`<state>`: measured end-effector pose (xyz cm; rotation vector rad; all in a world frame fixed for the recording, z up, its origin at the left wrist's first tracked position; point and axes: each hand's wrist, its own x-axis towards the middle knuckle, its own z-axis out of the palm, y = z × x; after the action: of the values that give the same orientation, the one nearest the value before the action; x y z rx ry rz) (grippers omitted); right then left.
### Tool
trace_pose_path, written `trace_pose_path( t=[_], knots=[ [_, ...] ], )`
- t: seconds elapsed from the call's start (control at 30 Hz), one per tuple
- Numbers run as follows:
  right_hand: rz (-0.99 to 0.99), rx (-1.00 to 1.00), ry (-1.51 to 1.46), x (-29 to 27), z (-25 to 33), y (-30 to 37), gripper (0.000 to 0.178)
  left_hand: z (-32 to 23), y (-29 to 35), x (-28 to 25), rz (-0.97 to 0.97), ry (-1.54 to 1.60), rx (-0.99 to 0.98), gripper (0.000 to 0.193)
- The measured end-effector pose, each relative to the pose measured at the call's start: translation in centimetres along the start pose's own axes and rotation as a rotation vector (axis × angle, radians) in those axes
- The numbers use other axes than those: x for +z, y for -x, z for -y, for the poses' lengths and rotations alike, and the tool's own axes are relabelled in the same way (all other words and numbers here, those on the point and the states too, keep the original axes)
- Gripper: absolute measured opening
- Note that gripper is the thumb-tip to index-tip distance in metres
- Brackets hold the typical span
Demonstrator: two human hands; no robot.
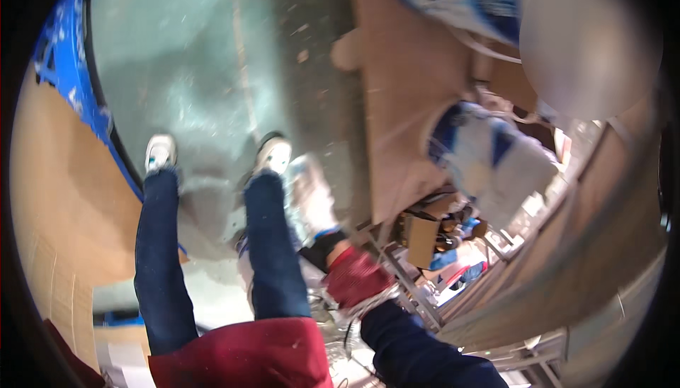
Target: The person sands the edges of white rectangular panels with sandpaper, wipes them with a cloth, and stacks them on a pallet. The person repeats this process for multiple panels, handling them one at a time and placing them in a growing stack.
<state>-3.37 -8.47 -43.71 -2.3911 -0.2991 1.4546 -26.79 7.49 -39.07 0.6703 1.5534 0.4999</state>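
Note:
My right hand [358, 274] wears a red glove with a dark cuff and reaches forward from a dark blue sleeve at the lower right. Its fingers are curled around the end of a blurred white sack-like thing with a blue band [312, 197], which hangs beside my right leg. What the thing is exactly I cannot tell. My left hand is out of view. Below me are my legs in blue jeans [269, 246] and white shoes [161, 153] on a grey-green concrete floor [198, 69]. The hem of a red garment [241, 352] fills the bottom edge.
A sheet of brown cardboard [404, 104] lies on the floor ahead. White-and-blue sacks [489, 154] are blurred at the upper right. A metal frame [404, 282] and small clutter sit by my hand. A blue edge [71, 69] and tan board [64, 197] are at the left.

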Motion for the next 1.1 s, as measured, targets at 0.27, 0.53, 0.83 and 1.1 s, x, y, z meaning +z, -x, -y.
trace_pose_path(
  t=[0.27,0.53,0.83,1.1],
  knots=[
    [0.089,-0.180,-0.077,-4.9,7.5,25.7,0.038,-28.5,17.6,-4.8,0.306,0.294,0.733,0.032],
    [0.029,-0.128,-0.631,-16.9,12.7,41.6,0.041,-36.2,28.5,-4.2,0.837,0.113,0.492,0.036],
    [-0.381,-0.464,-0.632,-26.8,10.7,43.0,0.029,-30.0,30.6,12.6,1.111,-0.306,0.094,0.039],
    [-0.499,-0.838,-0.174,-35.0,9.8,39.3,0.029,-30.0,33.6,24.1,1.017,-0.587,0.224,0.031]
  ],
)
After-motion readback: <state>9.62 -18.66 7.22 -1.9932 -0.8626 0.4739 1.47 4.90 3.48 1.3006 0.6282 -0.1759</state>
